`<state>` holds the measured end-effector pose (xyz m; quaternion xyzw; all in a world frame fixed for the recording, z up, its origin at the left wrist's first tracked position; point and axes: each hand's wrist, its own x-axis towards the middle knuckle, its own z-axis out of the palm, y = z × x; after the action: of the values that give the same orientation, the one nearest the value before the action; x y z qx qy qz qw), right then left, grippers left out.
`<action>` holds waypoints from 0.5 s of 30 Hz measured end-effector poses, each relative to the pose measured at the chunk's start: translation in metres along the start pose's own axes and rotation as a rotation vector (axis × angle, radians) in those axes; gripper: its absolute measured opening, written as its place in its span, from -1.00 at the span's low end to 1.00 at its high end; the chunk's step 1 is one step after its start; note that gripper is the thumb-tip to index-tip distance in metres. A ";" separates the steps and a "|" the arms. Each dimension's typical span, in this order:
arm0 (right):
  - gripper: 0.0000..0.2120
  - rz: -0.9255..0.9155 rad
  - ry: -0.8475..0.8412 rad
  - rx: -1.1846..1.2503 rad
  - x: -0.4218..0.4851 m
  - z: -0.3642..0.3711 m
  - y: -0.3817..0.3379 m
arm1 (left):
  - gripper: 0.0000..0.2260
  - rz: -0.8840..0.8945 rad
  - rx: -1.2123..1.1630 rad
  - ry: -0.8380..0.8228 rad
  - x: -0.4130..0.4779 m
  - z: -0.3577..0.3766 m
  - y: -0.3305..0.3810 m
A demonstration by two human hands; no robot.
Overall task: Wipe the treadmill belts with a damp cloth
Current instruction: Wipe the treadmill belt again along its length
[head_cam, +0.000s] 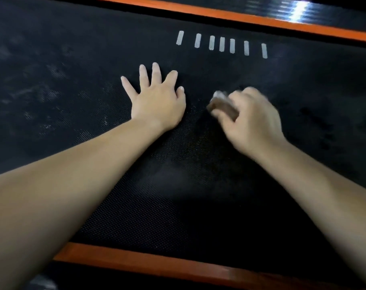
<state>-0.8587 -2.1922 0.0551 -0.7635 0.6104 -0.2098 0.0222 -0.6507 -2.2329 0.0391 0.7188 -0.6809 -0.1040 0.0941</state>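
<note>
Black belt (52, 80), running left-right, pressed by spread left hand (157, 103); one cloth (220, 104) clutched in right hand (253, 122).

Black dotted belt (178, 206), orange rails (136, 262), perhaps brownish cloth (222, 105)

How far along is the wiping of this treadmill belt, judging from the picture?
Done, it seems: the belt between the arms looks darker and cleaner. In hand: the right hand grips a blurred cloth over the belt; the left hand rests flat beside it. Left: pale dusty smudges on the belt's left part.
</note>
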 end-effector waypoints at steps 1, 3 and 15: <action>-0.65 -0.079 -0.024 0.048 -0.013 -0.001 -0.008 | -0.53 0.004 0.007 0.005 0.000 0.000 0.000; -0.64 -0.202 -0.129 0.148 -0.031 -0.004 -0.013 | -0.52 0.013 0.019 0.009 -0.001 0.001 0.002; -0.65 -0.185 -0.133 0.136 0.010 0.000 0.012 | -0.50 0.131 0.062 -0.008 0.001 0.003 0.003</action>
<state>-0.8685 -2.2051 0.0550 -0.8254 0.5191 -0.2007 0.0947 -0.6545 -2.2337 0.0376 0.6747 -0.7299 -0.0792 0.0757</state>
